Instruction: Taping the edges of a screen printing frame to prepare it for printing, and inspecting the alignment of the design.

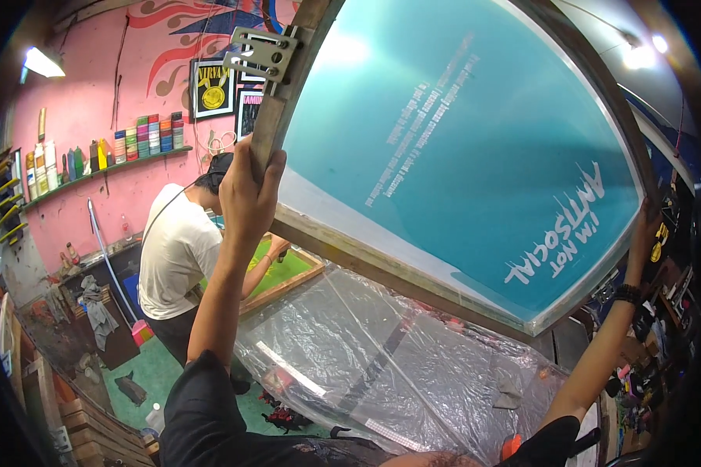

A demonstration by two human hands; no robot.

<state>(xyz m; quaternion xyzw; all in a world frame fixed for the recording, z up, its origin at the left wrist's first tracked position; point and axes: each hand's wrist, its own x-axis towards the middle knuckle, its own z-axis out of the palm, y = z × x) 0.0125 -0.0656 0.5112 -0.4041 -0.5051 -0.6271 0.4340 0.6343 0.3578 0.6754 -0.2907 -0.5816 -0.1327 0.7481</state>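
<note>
Raised in front of me is a large wooden screen-printing frame (382,263), tilted, its mesh coated teal (459,156) with pale lettering. My left hand (249,191) is closed around the frame's left side, thumb on the near face. A metal bracket (266,54) is fixed to the frame above that hand. On the far right, my right hand (644,229) grips the opposite side; the frame hides part of its fingers. A dark bracelet (625,294) circles that wrist. Below the frame lies a table covered with clear plastic sheet (366,350).
At the left a co-worker in a white shirt (181,253) bends over a green screen (296,271). A shelf (109,175) holds cans and bottles along the pink wall. Tools and clutter (662,319) crowd the right side. A ruler-like white strip (290,368) lies on the table.
</note>
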